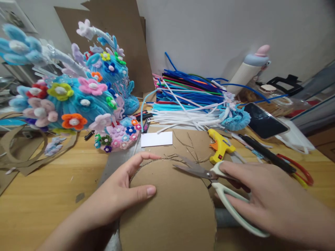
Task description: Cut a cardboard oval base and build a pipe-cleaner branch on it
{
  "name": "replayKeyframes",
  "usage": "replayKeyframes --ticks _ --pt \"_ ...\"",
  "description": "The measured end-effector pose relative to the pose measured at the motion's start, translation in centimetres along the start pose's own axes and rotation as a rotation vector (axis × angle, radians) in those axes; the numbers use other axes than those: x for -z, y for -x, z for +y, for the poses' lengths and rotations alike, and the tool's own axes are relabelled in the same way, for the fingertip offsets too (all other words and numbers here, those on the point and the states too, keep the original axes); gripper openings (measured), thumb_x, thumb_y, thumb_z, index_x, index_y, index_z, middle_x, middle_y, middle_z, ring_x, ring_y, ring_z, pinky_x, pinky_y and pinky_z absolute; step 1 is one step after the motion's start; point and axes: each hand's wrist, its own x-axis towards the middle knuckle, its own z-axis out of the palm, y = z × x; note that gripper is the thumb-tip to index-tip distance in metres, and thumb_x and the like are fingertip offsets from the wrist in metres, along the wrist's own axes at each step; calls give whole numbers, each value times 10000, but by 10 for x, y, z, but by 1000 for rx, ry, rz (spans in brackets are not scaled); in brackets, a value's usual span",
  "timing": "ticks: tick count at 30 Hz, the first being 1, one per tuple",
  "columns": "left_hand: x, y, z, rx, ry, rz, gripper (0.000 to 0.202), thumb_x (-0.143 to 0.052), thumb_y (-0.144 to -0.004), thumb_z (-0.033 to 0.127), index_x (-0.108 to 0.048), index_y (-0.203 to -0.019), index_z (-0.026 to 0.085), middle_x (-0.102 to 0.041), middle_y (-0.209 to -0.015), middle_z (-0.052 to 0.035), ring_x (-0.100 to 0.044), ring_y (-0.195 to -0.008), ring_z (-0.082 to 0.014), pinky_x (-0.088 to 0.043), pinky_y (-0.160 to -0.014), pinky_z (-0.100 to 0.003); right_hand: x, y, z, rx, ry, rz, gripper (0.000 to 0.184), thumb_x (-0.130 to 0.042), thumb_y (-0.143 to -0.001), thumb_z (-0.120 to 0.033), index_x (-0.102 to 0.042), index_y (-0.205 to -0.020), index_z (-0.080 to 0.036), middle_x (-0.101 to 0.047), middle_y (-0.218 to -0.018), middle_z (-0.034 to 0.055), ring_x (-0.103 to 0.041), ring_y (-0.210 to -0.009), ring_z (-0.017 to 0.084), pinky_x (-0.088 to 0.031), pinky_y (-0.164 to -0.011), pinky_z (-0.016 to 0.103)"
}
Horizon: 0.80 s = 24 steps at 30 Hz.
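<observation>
At cardboard (171, 205): L hand (125, 190) gripping, R hand (267, 195) w/ scissors (208, 174).

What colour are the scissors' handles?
Pale whitish green; the scissors' handles show best in the head view.

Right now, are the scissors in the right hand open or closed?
The scissors are open: their blades spread apart at the cardboard, and their handles stand apart in the right hand.

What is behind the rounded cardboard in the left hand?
Beyond its far edge: a cardboard sheet, a white card and a yellow glue gun. The rounded cardboard covers whatever is directly beneath it.
</observation>
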Motion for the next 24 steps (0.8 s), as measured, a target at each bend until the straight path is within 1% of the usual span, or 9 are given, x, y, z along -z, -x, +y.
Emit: replayKeyframes --ticks 2,4,8,13,17,24 --pt "2 0 1 21 7 2 476 -684 -785 198 -482 -1205 296 -638 -1144 -66 -673 -908 -244 -561 -726 -325 -1 -3 -3 0 -13 -84 119 -552 -765 -333 -536 -735 -219 -596 -628 13 -553 -544 181 -359 -481 265" --pt "3 -1 2 29 -1 -1 467 -689 -781 199 -510 -1204 284 -657 -1119 -66 -669 -926 -248 -556 -749 -331 -1 -4 -5 2 -30 -124 127 -541 -775 -343 -539 -752 -217 -604 -643 21 -559 -550 193 -358 -483 273" --pt "1 -2 2 31 -30 -15 440 -681 -789 225 -545 -1205 277 -661 -1139 -66 -669 -924 -242 -554 -754 -332 0 -5 -5 27 -37 -122 144 -547 -768 -356 -551 -756 -213 -609 -653 35 -566 -564 206 -355 -491 282" --pt "0 -3 0 22 -57 -18 467 -692 -775 230 -546 -1217 271 -643 -1186 -73 -663 -936 -245 -552 -749 -335 4 -7 -4 67 -28 -128 150 -562 -776 -364 -568 -763 -214 -609 -651 31 -561 -574 198 -353 -511 284" --pt "-1 -2 0 1 -69 -38 466 -683 -784 233 -537 -1226 256 -651 -1162 -82 -650 -969 -253 -539 -791 -360 3 -7 -1 68 -14 -163 160 -567 -784 -372 -555 -746 -217 -602 -647 22 -554 -571 193 -330 -508 279" --pt "-2 -4 -2 5 -74 -71 448 -666 -795 233 -538 -1225 255 -664 -1133 -84 -660 -934 -247 -538 -773 -366 1 -4 5 116 2 -153 185 -589 -780 -389 -544 -718 -221 -587 -620 7 -542 -551 186 -290 -499 269"
